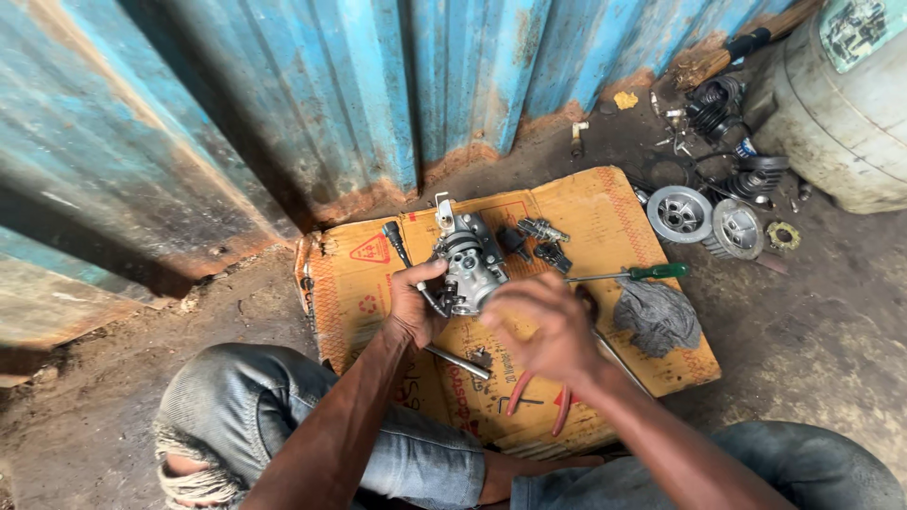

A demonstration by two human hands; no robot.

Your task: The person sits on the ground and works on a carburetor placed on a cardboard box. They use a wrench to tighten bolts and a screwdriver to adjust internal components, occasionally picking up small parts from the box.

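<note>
We crouch over a flattened orange-brown cardboard sheet (pixel 605 203) spread on the dirt floor in front of a blue corrugated metal wall (pixel 378 85). Our left hand (pixel 416 304) is closed around the lower left side of a grey cast-metal engine part with ports and brackets (pixel 468 260), holding it tilted just above the cardboard, near the sheet's upper middle. Our right hand (pixel 548 326) hovers just beside the part's lower right corner; it is blurred, the fingers look curled, and we cannot tell whether it grips anything. Under the hands lie a long steel rod-like tool (pixel 458 362) and a pair of red-handled pliers (pixel 539 401), both on the cardboard. To the right of the part sit a few small dark metal fittings (pixel 540 241), a green-handled screwdriver (pixel 635 275) lying flat, and a crumpled grey rag (pixel 658 316) just below it. Past the cardboard's right edge, on the dirt, stand two round silver metal discs (pixel 707 219), with black coil springs (pixel 732 137) beyond them and a large pale drum (pixel 841 113) at the far right.
</note>
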